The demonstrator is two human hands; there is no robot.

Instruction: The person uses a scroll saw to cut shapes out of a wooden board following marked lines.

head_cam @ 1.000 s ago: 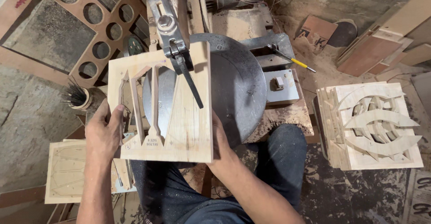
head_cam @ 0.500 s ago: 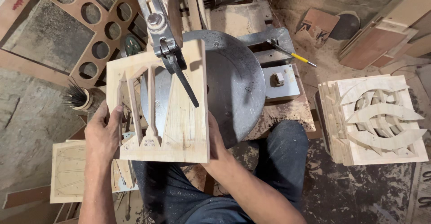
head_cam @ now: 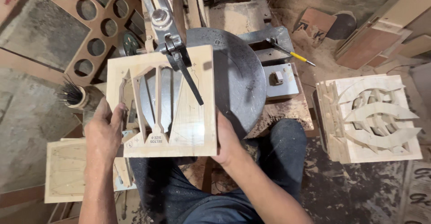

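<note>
A pale wooden panel (head_cam: 193, 116) with tall pointed cut-outs lies flat on the round grey metal saw table (head_cam: 238, 80). My left hand (head_cam: 105, 132) grips the panel's left edge, fingers curled over it. At the panel's near right corner, my right hand (head_cam: 226, 138) holds the edge from the side. A dark metal saw arm (head_cam: 173, 39) reaches over the panel from the far side, and its black blade guide (head_cam: 191, 82) angles down across the middle of the wood. Pencil outlines show on the uncut right part of the panel.
A stack of carved wooden panels (head_cam: 372, 116) with curved cut-outs stands at the right. A brown board with round holes (head_cam: 96, 35) leans at the far left. A cup of thin rods (head_cam: 74, 96) and another marked panel (head_cam: 67, 170) lie at the left. Sawdust covers the floor.
The panel has shifted slightly under the saw arm, both hands staying on its edges. The view has tilted a little.
</note>
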